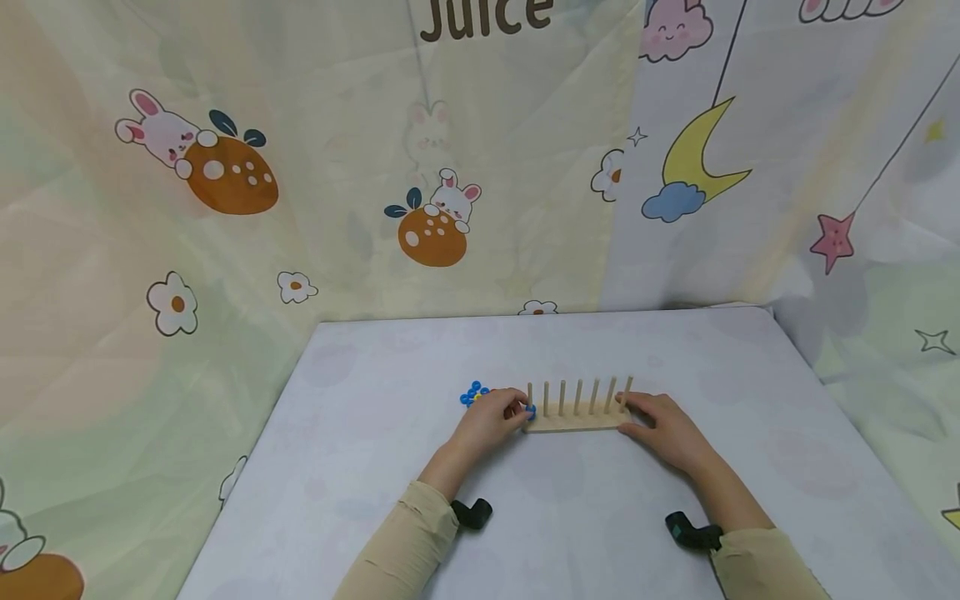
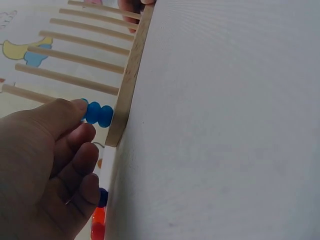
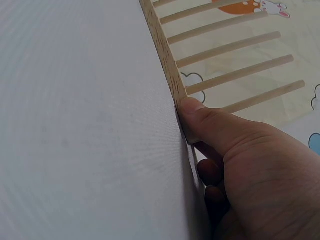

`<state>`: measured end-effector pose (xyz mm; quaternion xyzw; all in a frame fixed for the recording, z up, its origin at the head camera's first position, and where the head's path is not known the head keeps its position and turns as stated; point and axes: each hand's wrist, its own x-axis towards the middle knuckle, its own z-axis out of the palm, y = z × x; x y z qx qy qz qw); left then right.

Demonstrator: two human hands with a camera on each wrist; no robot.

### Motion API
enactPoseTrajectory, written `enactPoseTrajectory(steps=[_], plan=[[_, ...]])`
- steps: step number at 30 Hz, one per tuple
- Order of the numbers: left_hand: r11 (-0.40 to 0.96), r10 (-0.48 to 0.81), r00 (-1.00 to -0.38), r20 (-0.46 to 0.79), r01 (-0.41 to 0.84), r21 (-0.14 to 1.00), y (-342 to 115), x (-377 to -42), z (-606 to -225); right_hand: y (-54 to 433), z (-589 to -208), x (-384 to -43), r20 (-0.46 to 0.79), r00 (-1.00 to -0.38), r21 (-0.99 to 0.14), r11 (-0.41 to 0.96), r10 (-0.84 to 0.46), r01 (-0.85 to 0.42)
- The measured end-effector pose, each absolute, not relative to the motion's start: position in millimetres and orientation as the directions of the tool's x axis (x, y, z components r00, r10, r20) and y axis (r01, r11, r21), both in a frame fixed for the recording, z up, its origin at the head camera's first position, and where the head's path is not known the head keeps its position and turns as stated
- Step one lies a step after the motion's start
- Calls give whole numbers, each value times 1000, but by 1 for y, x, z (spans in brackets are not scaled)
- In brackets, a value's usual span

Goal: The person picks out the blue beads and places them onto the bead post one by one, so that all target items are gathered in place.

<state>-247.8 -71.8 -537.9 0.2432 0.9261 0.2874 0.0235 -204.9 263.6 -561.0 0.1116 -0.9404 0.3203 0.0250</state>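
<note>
A wooden peg board (image 1: 573, 422) with several upright pegs stands on the table. At its left end my left hand (image 1: 489, 421) pinches the uppermost of a short stack of blue beads (image 2: 104, 116) on the end peg; thumb and forefinger cover part of that bead in the left wrist view. My right hand (image 1: 670, 429) grips the board's other end, its thumb (image 3: 192, 106) on the near face of the base and its fingers behind. The other pegs (image 3: 240, 75) that show carry no beads.
Behind my left hand lies a small pile of loose beads (image 1: 472, 393), mostly blue with a bit of yellow. A red bead (image 2: 98, 230) also shows in the left wrist view. The white-covered table (image 1: 360, 467) meets a printed cloth backdrop (image 1: 337, 208) at its far edge.
</note>
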Motion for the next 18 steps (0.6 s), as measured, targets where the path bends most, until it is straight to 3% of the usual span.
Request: enactPoseTrajectory(steps=[12, 18], plan=[[719, 449, -890, 77, 411, 561, -80, -246, -536, 263, -558, -204, 116, -974, -609, 761, -192, -223], [721, 379, -914, 144, 389, 574, -107, -251, -529, 263, -559, -203, 112, -975, -614, 758, -192, -220]])
